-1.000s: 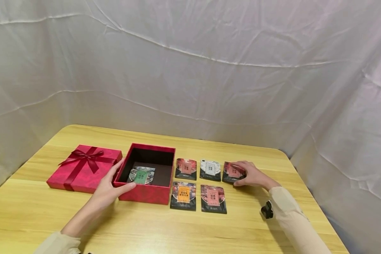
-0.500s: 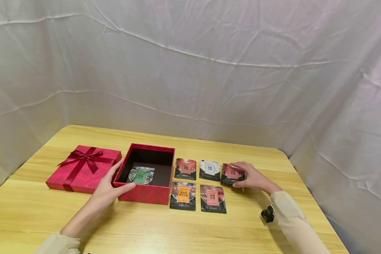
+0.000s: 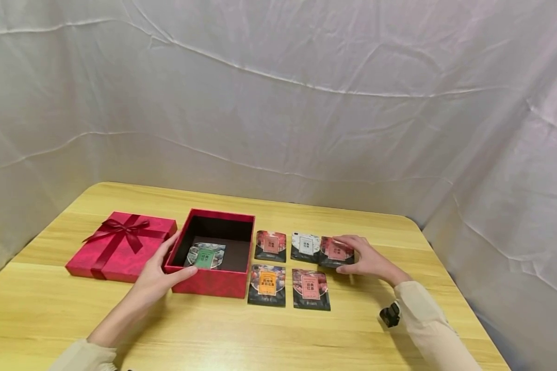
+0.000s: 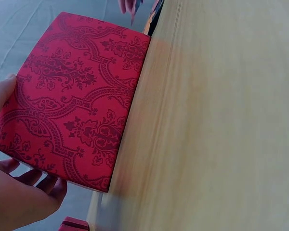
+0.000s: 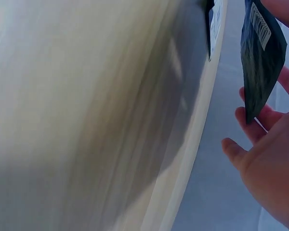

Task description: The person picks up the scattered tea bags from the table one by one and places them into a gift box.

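My left hand (image 3: 160, 275) grips the near left corner of a red gift box (image 3: 213, 282), thumb at its front wall and fingers along its left side. Inside the box lies a green-labelled tea packet (image 3: 206, 256). My right hand (image 3: 364, 258) holds a red-labelled tea packet (image 3: 336, 251) by its edges, overlapping the white tea packet (image 3: 305, 246) in the head view. The right wrist view shows the dark back of the held packet (image 5: 262, 62) with a barcode, raised off the table. In the left wrist view the patterned front wall of the box (image 4: 77, 96) shows.
The red box lid (image 3: 120, 247) with a ribbon bow lies left of the box. Between box and right hand lie another red tea packet (image 3: 271, 245), an orange-labelled one (image 3: 266, 285) and a pink-labelled one (image 3: 311, 289). A small black object (image 3: 390, 315) is by the right sleeve.
My right hand has shifted slightly left with the red tea packet, from beside the white packet to overlapping it. My left hand keeps its grip on the box.
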`<act>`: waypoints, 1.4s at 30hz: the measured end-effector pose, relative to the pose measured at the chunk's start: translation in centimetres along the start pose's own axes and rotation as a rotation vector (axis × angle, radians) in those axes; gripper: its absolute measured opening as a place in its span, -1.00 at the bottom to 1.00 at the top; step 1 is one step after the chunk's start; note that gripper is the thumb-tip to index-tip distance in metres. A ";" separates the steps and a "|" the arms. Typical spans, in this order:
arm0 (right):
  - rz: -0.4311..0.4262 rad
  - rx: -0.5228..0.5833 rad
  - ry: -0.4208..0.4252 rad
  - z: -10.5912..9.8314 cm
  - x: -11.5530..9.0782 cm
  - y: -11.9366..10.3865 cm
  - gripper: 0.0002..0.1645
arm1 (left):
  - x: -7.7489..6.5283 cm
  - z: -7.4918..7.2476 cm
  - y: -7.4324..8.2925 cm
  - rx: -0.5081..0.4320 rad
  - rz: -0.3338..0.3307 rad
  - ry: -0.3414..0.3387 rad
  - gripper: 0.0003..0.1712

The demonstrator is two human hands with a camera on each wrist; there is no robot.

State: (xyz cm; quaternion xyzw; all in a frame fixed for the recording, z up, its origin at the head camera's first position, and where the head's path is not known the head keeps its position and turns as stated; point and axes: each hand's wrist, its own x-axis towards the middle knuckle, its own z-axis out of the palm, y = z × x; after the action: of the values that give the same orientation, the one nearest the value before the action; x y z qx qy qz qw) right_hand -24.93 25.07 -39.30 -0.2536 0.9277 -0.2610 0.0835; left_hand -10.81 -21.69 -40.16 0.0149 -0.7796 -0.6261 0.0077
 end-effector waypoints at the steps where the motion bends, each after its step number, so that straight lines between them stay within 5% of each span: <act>1: -0.001 0.008 0.000 0.0 0.0 -0.2 -0.01 | 0.0 0.0 0.0 0.000 0.002 0.000 0.06; 42: -0.168 -0.029 -0.050 1.2 1.0 -6.2 -0.09 | 0.0 0.0 -0.2 0.006 0.002 -0.001 0.06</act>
State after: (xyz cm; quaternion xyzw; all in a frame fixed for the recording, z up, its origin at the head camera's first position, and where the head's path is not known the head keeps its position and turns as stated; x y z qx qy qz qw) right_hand -22.77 19.49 -37.03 -0.3381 0.9044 -0.2473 0.0811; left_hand -10.80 -21.78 -40.39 0.0138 -0.7814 -0.6238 0.0079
